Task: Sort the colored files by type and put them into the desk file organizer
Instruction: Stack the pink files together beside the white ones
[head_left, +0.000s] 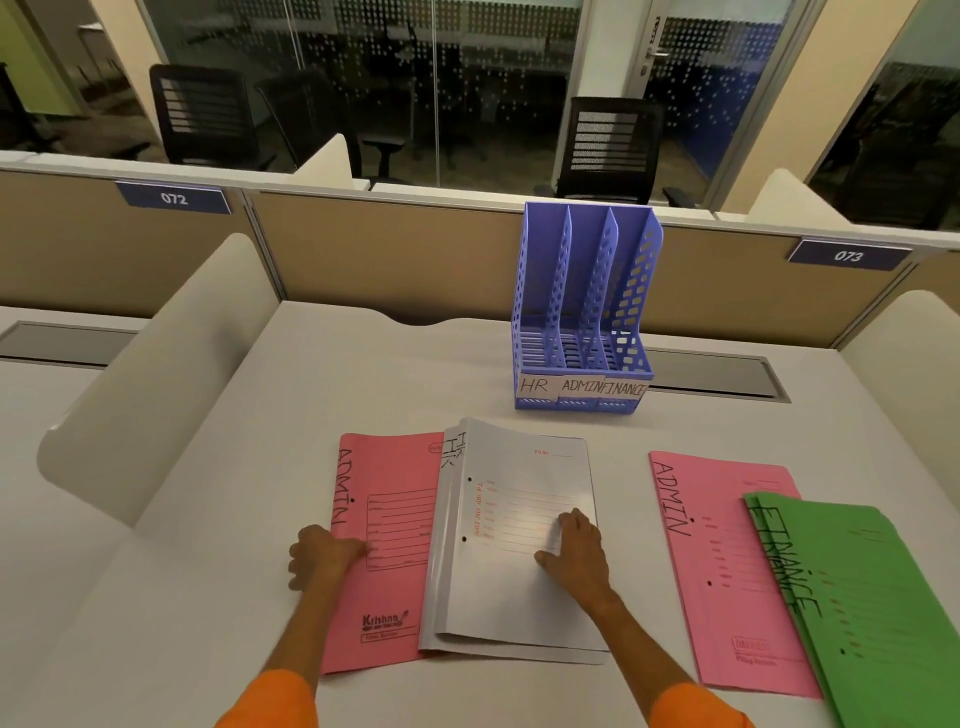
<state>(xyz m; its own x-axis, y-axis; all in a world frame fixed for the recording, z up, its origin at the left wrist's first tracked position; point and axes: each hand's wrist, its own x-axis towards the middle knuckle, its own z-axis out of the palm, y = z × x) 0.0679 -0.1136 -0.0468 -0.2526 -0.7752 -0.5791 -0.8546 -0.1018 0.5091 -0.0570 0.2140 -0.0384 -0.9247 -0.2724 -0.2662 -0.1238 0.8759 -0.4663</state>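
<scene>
A blue desk file organizer (582, 312) stands at the back of the desk, its three slots labelled HR, ADMIN and FINANCE, all without files. In front of me lies a pink ADMIN file (384, 545), partly covered by white files (514, 597), the lower one marked HR. My left hand (322, 558) grips the pink file's left edge. My right hand (574, 553) rests flat on the top white file. To the right lies a second pink ADMIN file (711, 571), overlapped by green FINANCE files (872, 613).
Beige curved dividers (171, 374) flank the white desk (363, 374) left and right. A partition wall with number tags 072 and 073 runs behind the organizer. A grey cable tray (727, 379) lies beside the organizer. Black chairs stand beyond the partition.
</scene>
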